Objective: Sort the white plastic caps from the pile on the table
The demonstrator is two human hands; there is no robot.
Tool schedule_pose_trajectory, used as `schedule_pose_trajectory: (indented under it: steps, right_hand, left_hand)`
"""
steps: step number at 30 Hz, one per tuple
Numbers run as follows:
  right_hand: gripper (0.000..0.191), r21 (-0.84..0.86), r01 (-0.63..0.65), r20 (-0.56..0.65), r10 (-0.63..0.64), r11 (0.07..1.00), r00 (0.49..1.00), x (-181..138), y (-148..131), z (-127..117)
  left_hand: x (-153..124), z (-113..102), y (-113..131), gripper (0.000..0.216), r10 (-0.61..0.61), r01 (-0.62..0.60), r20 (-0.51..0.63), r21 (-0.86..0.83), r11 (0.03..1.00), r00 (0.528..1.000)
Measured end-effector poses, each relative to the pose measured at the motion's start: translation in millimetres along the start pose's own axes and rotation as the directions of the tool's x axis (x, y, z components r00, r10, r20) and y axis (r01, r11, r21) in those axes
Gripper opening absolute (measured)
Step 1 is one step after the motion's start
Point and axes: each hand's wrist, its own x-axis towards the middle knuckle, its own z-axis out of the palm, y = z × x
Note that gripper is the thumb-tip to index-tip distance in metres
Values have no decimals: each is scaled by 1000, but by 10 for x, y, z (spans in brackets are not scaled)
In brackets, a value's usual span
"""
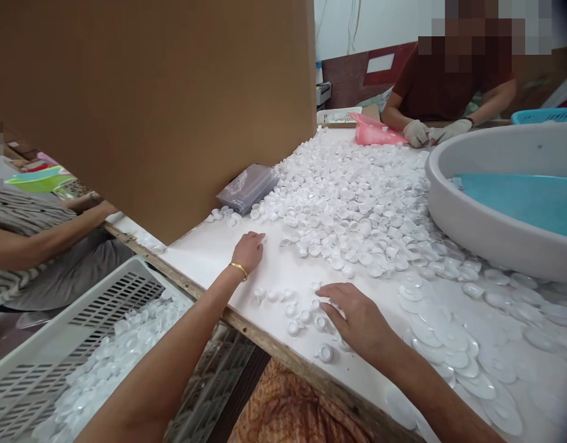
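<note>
My left hand (249, 251), with a gold bangle at the wrist, is over the white tabletop near the front of a large heap of small white toy teacups (329, 203). Its fingers are bent and pressed together; whatever they hold is hidden. My right hand (360, 317) reaches in from the lower right, thumb and forefinger apart, its fingertips beside a loose group of small white cups (305, 316). One more cup (325, 353) lies closer to the table edge. Thin white toy saucers (443, 329) lie overlapping to the right of my right hand.
A tall cardboard panel (173, 111) rises at left, beside a plastic-wrapped pack (249, 187). A big white tub (500, 227) with blue inside stands right. A white crate (126, 283) of white pieces sits lower left. A gloved co-worker (449, 86) works opposite, another person (39, 240) sits left.
</note>
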Motion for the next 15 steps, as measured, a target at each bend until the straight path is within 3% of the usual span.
schedule_pose_trajectory:
  steps: [4,6,8,11,15]
  right_hand:
    - [23,-11,-46,-75,45,999,996,29,80,-11]
    - [23,-13,-57,-81,56,998,995,48,105,7]
    - [23,-25,-47,-79,45,999,996,60,111,36]
    - [24,-55,-24,-85,19,998,996,58,97,77]
    - [24,-81,-15,-111,6,997,994,37,97,73]
  left_hand:
    - [-485,-32,150,32,73,-71,51,-42,997,996]
    - [-587,-86,238,32,98,-90,48,-137,986,994]
    - [-492,-108,314,32,30,-21,43,-212,977,999]
    - [-102,-39,403,38,-119,134,78,-226,965,990]
    - [297,124,500,35,-114,135,108,-217,967,988]
